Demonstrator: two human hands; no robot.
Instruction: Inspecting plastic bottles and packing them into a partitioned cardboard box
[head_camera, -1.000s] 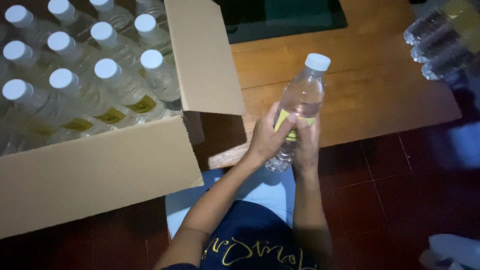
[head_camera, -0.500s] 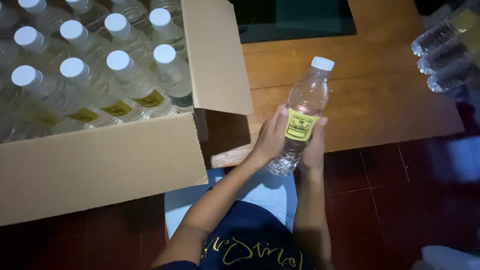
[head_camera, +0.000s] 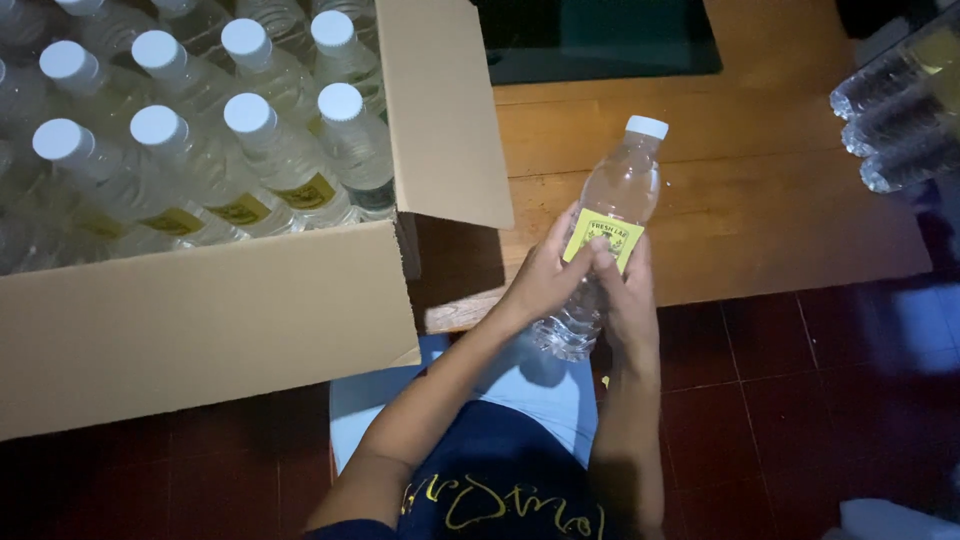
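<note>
Clear plastic bottle (head_camera: 610, 215) with a white cap (head_camera: 647, 127), held tilted in front of the body, cap pointing up and away to the right, base low near the lap. Hangs over the near edge of a wooden board (head_camera: 760, 190), above the line where wood meets dark red floor tiles (head_camera: 800, 400). Yellow label (head_camera: 603, 237) on the middle of the bottle, facing up toward the camera.

Left hand (head_camera: 545, 280) wrapped round the bottle's left side, fingers curled closed on it, thumb lying across the lower edge of the label. Right hand (head_camera: 628, 290) closed on the right side, fingertips pressed on the label just beside the left thumb. Both hands gripping the same bottle, touching each other at the label.

Below the hands, a pale blue seat or cloth (head_camera: 520, 385) and a dark shirt with yellow lettering (head_camera: 500, 490).

To the left, an open cardboard box (head_camera: 210, 320), one flap (head_camera: 440, 110) standing up between box and bottle. Inside, upright bottles (head_camera: 260, 150) packed in rows, white caps up, several with yellow labels showing.

Far right, at the frame's upper edge, more clear bottles (head_camera: 895, 105) lying on their sides, stacked, well apart from the hands. Dark green surface (head_camera: 600, 40) beyond the board at the top.
</note>
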